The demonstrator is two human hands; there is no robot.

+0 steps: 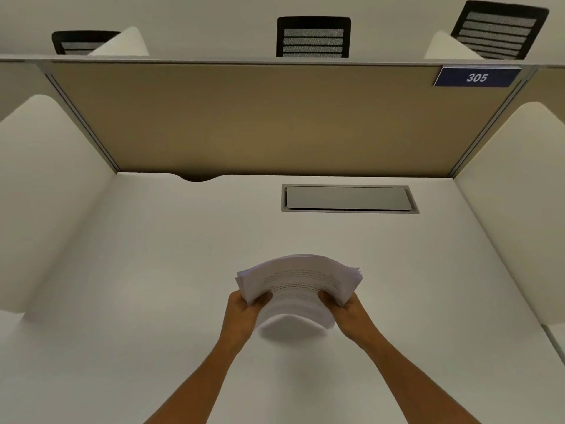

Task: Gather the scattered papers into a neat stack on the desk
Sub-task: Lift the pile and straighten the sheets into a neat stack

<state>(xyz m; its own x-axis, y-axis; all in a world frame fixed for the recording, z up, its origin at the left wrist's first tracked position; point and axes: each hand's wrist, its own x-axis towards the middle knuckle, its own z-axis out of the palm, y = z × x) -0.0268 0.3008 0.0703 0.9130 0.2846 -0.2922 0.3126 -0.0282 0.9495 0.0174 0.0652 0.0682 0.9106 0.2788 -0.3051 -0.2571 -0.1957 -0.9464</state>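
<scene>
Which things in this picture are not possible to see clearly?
- Head view: printed text on the papers is too small and blurred to read.
- The papers' near edge is motion-blurred; whether it touches the desk is unclear.
- Fingers of the left hand and right hand hide under the papers.
- Elbows are cut off by the bottom edge.

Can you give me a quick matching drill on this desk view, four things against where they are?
Things:
1. papers
2. sign 305
3. hatch
4. middle chair

Places:
A. behind the tan partition
B. held between both hands above the desk
C. set flush in the desk, far right of centre
D. top right corner of the partition

Pairs: 1-B, 2-D, 3-C, 4-A

The left hand grips the left edge of the papers and the right hand the right edge; the sheets bow upward between them.
</scene>
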